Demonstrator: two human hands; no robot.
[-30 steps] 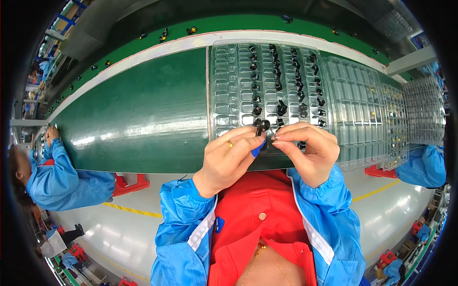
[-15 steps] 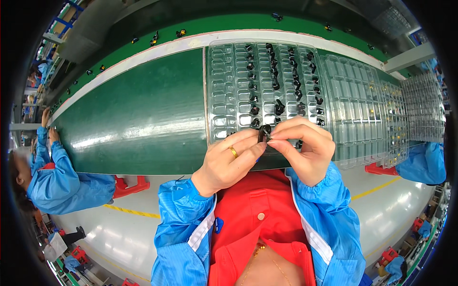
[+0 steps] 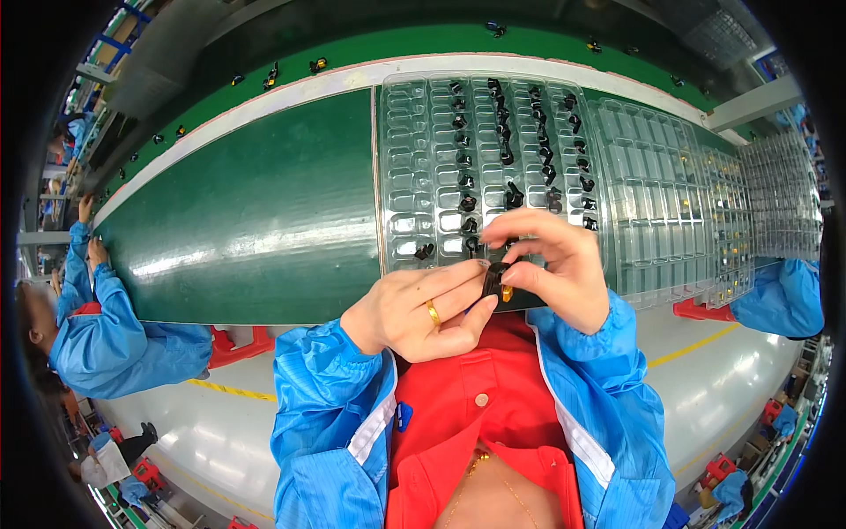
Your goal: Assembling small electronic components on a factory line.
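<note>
Both my hands meet at a small black plastic part point(image 3: 495, 279) just in front of the tray's near edge. A yellow bit shows at its lower end; its exact kind cannot be made out. My left hand point(image 3: 421, 310), with a gold ring, grips the part from the left between thumb and fingers. From the other side my right hand point(image 3: 564, 275) pinches it, thumb and fingertips closed against the part and partly covering it. Beyond them lies a clear blister tray point(image 3: 407, 181) holding rows of similar black parts point(image 3: 515, 196). One black part point(image 3: 424, 251) sits alone in its near left corner.
More clear trays point(image 3: 648, 212) lie to the right, with a tall tray stack point(image 3: 784, 198) past them. A green conveyor belt point(image 3: 397, 42) carrying small parts runs behind the white rail. Co-workers in blue sit left point(image 3: 132, 348) and right point(image 3: 780, 300), near red stools point(image 3: 240, 348).
My hands have come a little nearer my body and the black part has turned, showing its yellow bit. My right fingers have shifted on it. The parts on the belt have moved left.
</note>
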